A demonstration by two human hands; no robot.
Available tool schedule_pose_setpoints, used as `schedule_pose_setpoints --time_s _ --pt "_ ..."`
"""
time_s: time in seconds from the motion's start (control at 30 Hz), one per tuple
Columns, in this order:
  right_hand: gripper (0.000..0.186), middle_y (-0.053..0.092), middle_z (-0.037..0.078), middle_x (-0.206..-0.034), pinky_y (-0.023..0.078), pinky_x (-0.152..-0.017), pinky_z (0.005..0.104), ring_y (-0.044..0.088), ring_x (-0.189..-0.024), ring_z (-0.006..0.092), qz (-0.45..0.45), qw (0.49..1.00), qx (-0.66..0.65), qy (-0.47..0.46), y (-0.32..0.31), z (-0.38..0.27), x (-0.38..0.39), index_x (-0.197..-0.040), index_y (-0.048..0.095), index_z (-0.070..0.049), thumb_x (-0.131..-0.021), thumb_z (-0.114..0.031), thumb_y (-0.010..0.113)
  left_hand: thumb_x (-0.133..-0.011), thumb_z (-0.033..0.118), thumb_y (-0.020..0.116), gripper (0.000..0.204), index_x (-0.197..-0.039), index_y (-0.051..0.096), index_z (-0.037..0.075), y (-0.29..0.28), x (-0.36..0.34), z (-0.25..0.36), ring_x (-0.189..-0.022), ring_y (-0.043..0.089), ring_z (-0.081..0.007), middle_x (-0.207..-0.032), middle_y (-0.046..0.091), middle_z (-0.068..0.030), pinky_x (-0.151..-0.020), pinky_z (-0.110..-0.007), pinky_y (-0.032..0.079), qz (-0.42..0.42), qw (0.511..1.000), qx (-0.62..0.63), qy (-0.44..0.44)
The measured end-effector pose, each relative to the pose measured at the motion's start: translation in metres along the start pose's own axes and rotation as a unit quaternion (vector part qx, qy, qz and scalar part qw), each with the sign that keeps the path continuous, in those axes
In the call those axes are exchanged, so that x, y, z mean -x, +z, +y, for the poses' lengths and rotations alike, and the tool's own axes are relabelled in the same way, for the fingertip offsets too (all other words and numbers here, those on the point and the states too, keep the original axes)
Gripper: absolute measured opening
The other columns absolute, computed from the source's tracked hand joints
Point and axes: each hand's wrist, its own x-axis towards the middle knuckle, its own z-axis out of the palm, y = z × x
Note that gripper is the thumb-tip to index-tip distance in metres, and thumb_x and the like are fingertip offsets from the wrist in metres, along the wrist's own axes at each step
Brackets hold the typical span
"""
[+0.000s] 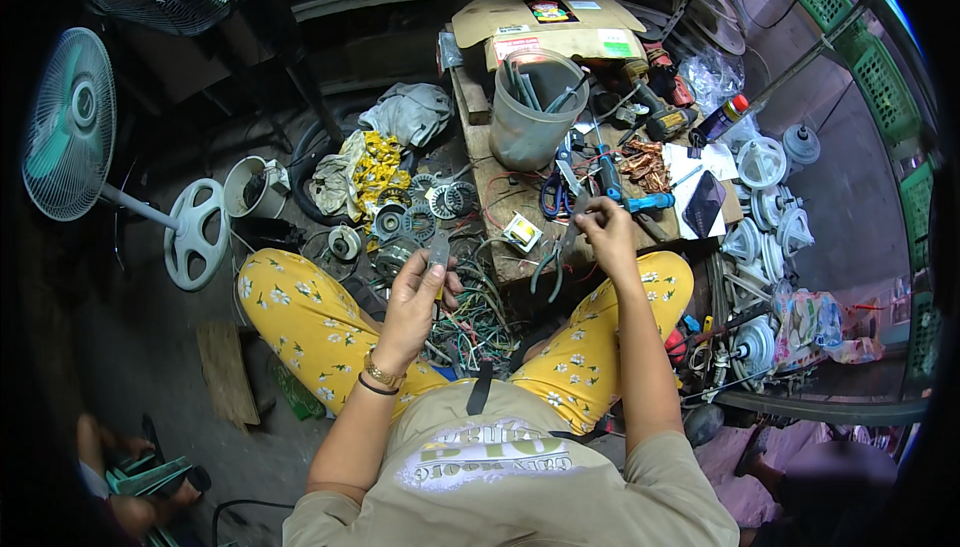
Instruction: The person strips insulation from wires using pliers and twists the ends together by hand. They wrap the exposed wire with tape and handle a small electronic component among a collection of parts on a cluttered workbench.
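Note:
My left hand (424, 285) is closed around a flat grey blade-like piece (439, 248) that points up from the fingers. A bit of yellow shows by the palm; its kind is unclear. To the right, my right hand (608, 235) pinches a thin grey strip (571, 234) at the edge of the wooden bench (505, 269). Pliers (546, 273) with dark handles lie just below that strip. A small white-framed transformer (522, 232) with a yellow middle sits on the bench between the hands. Blue-handled scissors (553, 194) and a blue screwdriver (607, 175) lie beyond the right hand.
A tall plastic bucket (530, 137) holding tools stands on the bench, before a cardboard box (548, 27). Copper scrap (645, 165), a phone (704, 204) and a drill (665, 119) lie right. Tangled wires (470, 317) fill the floor between my knees. A fan (72, 127) stands left.

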Motion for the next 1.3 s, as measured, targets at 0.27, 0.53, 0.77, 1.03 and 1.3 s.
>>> schedule_pose_setpoints --time_s 0.27,0.53,0.77,1.03,1.3 --pt "0.025 0.063 0.012 -0.068 0.046 -0.057 0.0322 0.057 -0.059 0.0174 -0.027 0.999 0.031 -0.012 0.02 0.034 -0.025 -0.097 0.064 0.004 -0.077 -0.01 0.069 -0.089 0.016 0.06 0.024 -0.108 0.053 0.004 -0.002 -0.004 -0.013 -0.063 0.046 -0.0036 -0.085 0.053 0.0014 -0.051 -0.019 0.04 0.05 0.994 -0.093 -0.004" --pt "0.022 0.066 0.018 -0.091 0.049 -0.074 0.0379 0.064 -0.085 0.0325 -0.009 0.975 0.205 -0.084 0.026 0.008 -0.006 -0.101 0.065 -0.002 -0.08 -0.009 0.065 -0.087 0.014 0.061 0.022 -0.105 0.054 0.004 -0.001 -0.01 -0.021 -0.06 0.045 -0.0033 -0.082 0.052 0.0014 -0.05 -0.019 0.04 0.051 0.996 -0.073 -0.025" --pt "0.025 0.063 0.011 -0.096 0.047 -0.077 0.0412 0.058 -0.094 0.0325 0.126 0.9 0.396 -0.129 0.005 0.002 -0.02 -0.097 0.066 -0.006 -0.074 -0.016 0.07 -0.084 0.012 0.066 0.017 -0.097 0.056 0.005 -0.001 -0.013 -0.022 -0.061 0.044 -0.0019 -0.076 0.051 0.0041 -0.05 -0.018 0.035 0.081 0.993 -0.088 -0.005" --pt "0.027 0.061 0.011 -0.093 0.047 -0.076 0.0412 0.057 -0.088 0.032 0.095 0.928 0.298 -0.201 0.007 -0.011 -0.009 -0.093 0.063 -0.004 -0.068 -0.011 0.071 -0.082 0.017 0.07 0.03 -0.106 0.056 0.005 0.021 -0.026 -0.006 -0.058 0.044 -0.0027 -0.071 0.047 0.0068 -0.05 -0.02 0.039 0.108 0.993 -0.05 -0.007" --pt "0.026 0.058 0.014 -0.087 0.05 -0.068 0.0366 0.062 -0.077 0.0303 -0.025 0.96 0.104 -0.26 0.009 -0.105 0.074 -0.093 0.061 0.0 -0.069 -0.005 0.069 -0.082 0.022 0.07 0.037 -0.11 0.052 0.007 0.037 -0.039 0.012 -0.062 0.049 -0.0046 -0.085 0.054 0.0022 -0.053 -0.021 0.042 0.08 0.994 0.074 0.006"
